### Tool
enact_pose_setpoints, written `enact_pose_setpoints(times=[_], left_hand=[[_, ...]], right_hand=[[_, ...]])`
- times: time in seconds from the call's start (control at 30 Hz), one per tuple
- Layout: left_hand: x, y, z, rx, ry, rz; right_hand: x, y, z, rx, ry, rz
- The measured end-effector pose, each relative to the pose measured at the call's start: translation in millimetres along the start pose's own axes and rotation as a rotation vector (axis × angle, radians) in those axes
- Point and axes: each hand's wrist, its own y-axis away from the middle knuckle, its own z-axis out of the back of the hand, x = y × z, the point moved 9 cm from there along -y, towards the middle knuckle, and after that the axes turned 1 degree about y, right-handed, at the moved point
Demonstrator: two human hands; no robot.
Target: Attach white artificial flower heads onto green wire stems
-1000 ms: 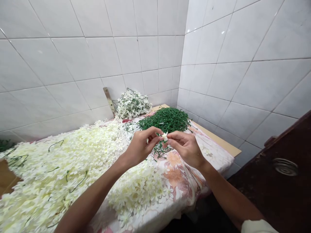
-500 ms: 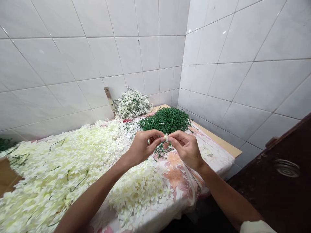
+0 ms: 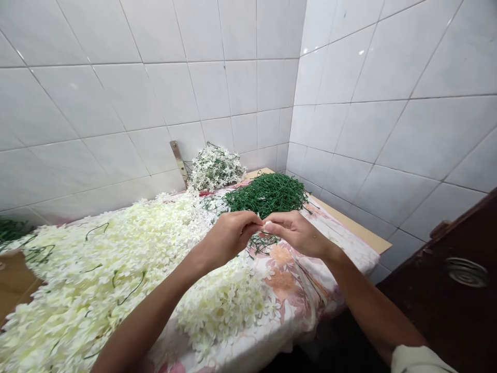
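- Hands: the left hand [image 3: 229, 239] and the right hand [image 3: 298, 234] are raised side by side, palms turned toward each other. Their fingers are curled inward, not spread, and the two sets of fingertips meet at the centre.
- Held item: a small white artificial blossom [image 3: 267, 226] is pinched between the fingertips of both hands, at the point where they meet. The fingers hide most of it.
- Below the hands: a loose tangle of thin green wire stems [image 3: 263, 243] lies just under the fingertips.
- Ahead of the hands: a large mound of thin green wire stems [image 3: 267, 195] lies on the cloth.
- Ahead and left of the hands: a bunch of white blossoms on green wires [image 3: 215, 168] rests against the wall, just beside a narrow metal bracket [image 3: 179, 161].
- Left of and below the hands: a broad heap of loose cream-white artificial blossoms [image 3: 116, 274] spreads beneath the left forearm.
- Under the hands: a pink-and-orange floral cloth [image 3: 289, 280] covers a light wooden table [image 3: 349, 223].
- Right of the hands: a dark brown door [image 3: 446, 311] stands near the table.
- Behind the hands: a white glazed tile wall [image 3: 155, 93] rises.
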Motion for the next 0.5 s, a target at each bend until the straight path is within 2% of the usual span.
enact_pose_setpoints(times=[0.1,0.17,0.33,0.5], left_hand=[[-1.2,0.6,1.1,0.049,0.010,0.003],[-1.1,1.3,7.9,0.050,0.009,0.008],[5.4,5.6,42.8,-0.055,-0.019,0.053],[8.6,11.2,71.0,-0.137,-0.037,0.069]], right_hand=[[-2.0,-2.1,-3.1,0.008,-0.110,-0.012],[-1.6,-2.8,-1.5,-0.035,-0.170,-0.003],[5.9,-2.9,4.8,-0.141,-0.222,0.044],[20.2,-6.6,5.5,-0.174,-0.195,0.095]])
